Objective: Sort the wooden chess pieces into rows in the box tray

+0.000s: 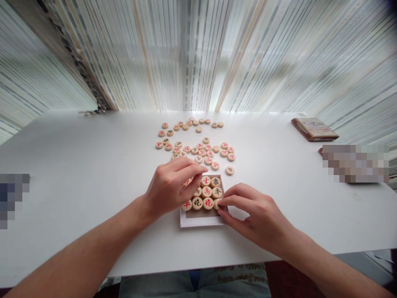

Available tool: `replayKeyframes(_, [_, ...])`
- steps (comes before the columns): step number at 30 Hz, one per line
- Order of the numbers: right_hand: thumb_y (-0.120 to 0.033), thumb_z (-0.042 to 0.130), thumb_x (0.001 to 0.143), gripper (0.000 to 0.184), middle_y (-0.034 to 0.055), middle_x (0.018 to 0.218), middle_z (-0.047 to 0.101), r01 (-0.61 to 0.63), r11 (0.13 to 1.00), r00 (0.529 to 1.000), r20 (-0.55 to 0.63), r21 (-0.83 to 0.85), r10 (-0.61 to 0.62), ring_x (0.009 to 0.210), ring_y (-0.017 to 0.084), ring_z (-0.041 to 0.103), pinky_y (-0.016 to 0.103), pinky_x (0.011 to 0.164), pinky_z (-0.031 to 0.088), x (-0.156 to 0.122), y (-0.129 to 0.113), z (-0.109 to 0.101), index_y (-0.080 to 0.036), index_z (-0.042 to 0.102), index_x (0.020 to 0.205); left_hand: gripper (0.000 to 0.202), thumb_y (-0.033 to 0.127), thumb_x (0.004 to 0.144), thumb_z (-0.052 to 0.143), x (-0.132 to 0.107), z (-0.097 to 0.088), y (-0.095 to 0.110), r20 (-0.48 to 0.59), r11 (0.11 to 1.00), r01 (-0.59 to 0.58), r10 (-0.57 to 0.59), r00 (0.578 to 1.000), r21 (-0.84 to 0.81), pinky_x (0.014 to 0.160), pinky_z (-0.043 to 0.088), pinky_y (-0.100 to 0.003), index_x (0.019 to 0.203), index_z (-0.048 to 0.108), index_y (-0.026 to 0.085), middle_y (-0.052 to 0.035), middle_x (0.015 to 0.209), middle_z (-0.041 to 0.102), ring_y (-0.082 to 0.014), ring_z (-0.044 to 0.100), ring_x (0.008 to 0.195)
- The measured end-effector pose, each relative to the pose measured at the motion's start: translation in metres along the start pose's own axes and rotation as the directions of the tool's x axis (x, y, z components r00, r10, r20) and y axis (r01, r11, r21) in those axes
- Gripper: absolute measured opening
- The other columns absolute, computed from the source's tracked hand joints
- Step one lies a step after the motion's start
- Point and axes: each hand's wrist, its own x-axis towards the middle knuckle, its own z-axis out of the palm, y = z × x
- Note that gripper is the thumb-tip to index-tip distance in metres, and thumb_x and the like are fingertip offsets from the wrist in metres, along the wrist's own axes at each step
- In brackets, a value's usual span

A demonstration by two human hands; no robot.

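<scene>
A shallow white-rimmed box (203,222) lies near the table's front edge, with rows of round wooden Chinese chess pieces inside, marked in red or black. At its lower right corner my right hand (256,211) pinches a chess piece (217,203) between thumb and fingertips, at the end of the front row. My left hand (173,182) hovers over the box's left side, thumb and index finger slightly apart, nothing visible between them. It hides part of the left pieces. The red-marked piece (208,203) sits just left of the one in my right hand.
Many loose chess pieces (202,152) are scattered on the white table (102,165) beyond the box, some face down. A flat decorated box (314,129) lies at the far right, with a blurred-out object (353,163) nearer. A striped string curtain (198,54) hangs behind the table.
</scene>
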Motion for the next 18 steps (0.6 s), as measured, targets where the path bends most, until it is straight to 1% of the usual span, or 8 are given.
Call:
replayKeyframes(11, [-0.015, 0.07, 0.098, 0.009, 0.0082, 0.095, 0.076, 0.005, 1.0, 1.0, 0.002, -0.005, -0.005, 0.082, 0.02, 0.073, 0.032, 0.073, 0.06, 0.001, -0.002, -0.002, -0.019, 0.078, 0.099, 0.014, 0.004, 0.095, 0.069, 0.0, 0.0, 0.0, 0.009, 1.0, 0.004, -0.004, 1.0, 0.003, 0.073, 0.062, -0.027, 0.099, 0.077, 0.016, -0.0052, 0.088, 0.081, -0.0165, 0.076, 0.079])
replayKeyframes(13, [-0.016, 0.072, 0.098, 0.007, 0.0078, 0.095, 0.076, 0.009, 1.0, 1.0, -0.002, -0.006, -0.009, 0.081, 0.019, 0.073, 0.031, 0.072, 0.06, 0.004, -0.003, -0.009, -0.019, 0.078, 0.099, 0.015, 0.004, 0.095, 0.069, -0.001, 0.0, 0.0, 0.009, 1.0, 0.008, -0.008, 1.0, 0.004, 0.072, 0.061, -0.027, 0.099, 0.077, 0.016, -0.005, 0.088, 0.08, -0.0163, 0.076, 0.078])
replayKeyframes(15, [-0.016, 0.073, 0.097, 0.006, 0.0072, 0.094, 0.077, 0.005, 1.0, 1.0, -0.02, -0.013, -0.005, 0.077, 0.017, 0.072, 0.029, 0.068, 0.059, 0.014, -0.003, -0.02, -0.019, 0.079, 0.098, 0.015, 0.004, 0.095, 0.069, -0.001, 0.0, -0.001, 0.01, 1.0, 0.015, -0.015, 1.0, 0.005, 0.071, 0.061, -0.027, 0.099, 0.077, 0.016, -0.005, 0.087, 0.08, -0.0162, 0.075, 0.077])
replayKeyframes(17, [-0.018, 0.074, 0.097, 0.006, 0.007, 0.092, 0.077, -0.014, 1.0, 0.998, -0.06, -0.028, 0.012, 0.07, 0.015, 0.068, 0.028, 0.062, 0.056, 0.031, 0.002, -0.035, -0.019, 0.079, 0.095, 0.016, 0.004, 0.094, 0.069, -0.001, 0.0, -0.003, 0.011, 1.0, 0.024, -0.024, 1.0, 0.008, 0.072, 0.061, -0.027, 0.099, 0.078, 0.016, -0.0052, 0.087, 0.08, -0.0162, 0.075, 0.077])
replayKeyframes(18, [-0.02, 0.075, 0.096, 0.005, 0.0066, 0.09, 0.078, -0.011, 0.999, 0.994, -0.105, -0.038, 0.007, 0.067, 0.015, 0.065, 0.029, 0.06, 0.054, 0.041, 0.006, -0.043, -0.019, 0.08, 0.093, 0.016, 0.004, 0.094, 0.069, -0.001, 0.0, -0.004, 0.01, 1.0, 0.029, -0.029, 1.0, 0.009, 0.072, 0.061, -0.027, 0.099, 0.078, 0.016, -0.0054, 0.088, 0.08, -0.0161, 0.075, 0.078])
